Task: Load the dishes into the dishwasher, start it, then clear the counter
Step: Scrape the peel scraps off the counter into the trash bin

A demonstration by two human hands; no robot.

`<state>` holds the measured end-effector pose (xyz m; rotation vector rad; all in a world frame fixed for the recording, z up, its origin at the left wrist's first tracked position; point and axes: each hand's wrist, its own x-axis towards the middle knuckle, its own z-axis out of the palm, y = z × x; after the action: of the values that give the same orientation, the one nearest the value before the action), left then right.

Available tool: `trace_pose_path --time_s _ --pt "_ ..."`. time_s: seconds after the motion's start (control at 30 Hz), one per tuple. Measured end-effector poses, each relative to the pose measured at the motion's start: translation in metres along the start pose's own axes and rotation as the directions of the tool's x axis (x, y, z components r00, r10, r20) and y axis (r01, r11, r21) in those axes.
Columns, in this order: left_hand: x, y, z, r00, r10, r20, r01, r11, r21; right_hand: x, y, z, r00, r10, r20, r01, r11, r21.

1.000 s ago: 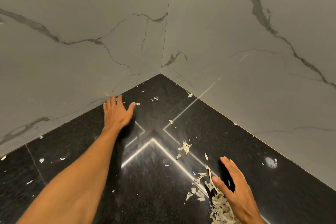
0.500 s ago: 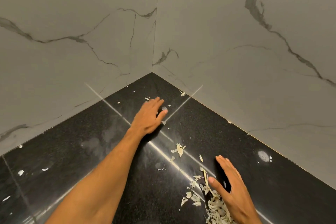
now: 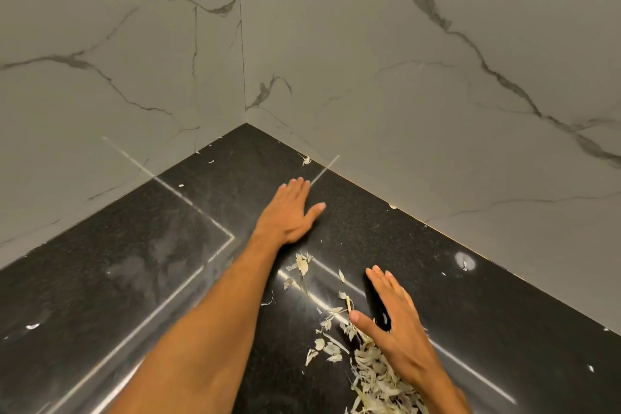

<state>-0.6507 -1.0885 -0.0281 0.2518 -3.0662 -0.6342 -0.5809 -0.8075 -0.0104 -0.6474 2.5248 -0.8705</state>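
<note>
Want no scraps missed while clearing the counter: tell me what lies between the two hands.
In the head view, a few pale peel scraps lie on the black counter between the left hand and the right hand.

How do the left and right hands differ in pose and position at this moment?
The left hand lies palm down, far out near the corner; the right hand stands on its edge, closer in. The left hand has only bare counter and a few stray flakes around it; the right hand backs the pile of scraps. Both are open, fingers together, holding nothing.
</note>
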Motion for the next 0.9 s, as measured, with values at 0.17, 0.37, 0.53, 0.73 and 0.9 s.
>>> trace_pose_path --time_s 0.17,0.37,0.53,0.73,0.9 --pt "-0.036 0.046 0.022 0.991 0.129 0.044 -0.126 0.990 -0.057 0.001 -0.004 -0.001 1.000 -0.001 0.008 0.001 1.000 0.020" --pt "-0.087 0.090 0.027 0.986 0.166 -0.026 -0.167 0.948 -0.271 0.005 -0.005 -0.007 0.998 -0.025 0.049 0.024 0.999 0.031" --pt "-0.069 0.071 0.000 0.975 0.053 -0.218 -0.102 0.970 -0.220 0.048 0.003 -0.026 1.000 0.003 0.012 -0.002 0.993 -0.115" --pt "-0.005 0.011 -0.023 0.982 -0.164 -0.097 0.164 0.986 -0.006 0.085 -0.008 -0.009 0.996 0.042 -0.076 -0.064 0.948 -0.311" --pt "0.053 0.008 -0.020 0.984 -0.174 0.048 0.172 0.984 0.033 0.099 -0.008 -0.009 0.994 0.112 -0.011 -0.109 0.928 -0.357"
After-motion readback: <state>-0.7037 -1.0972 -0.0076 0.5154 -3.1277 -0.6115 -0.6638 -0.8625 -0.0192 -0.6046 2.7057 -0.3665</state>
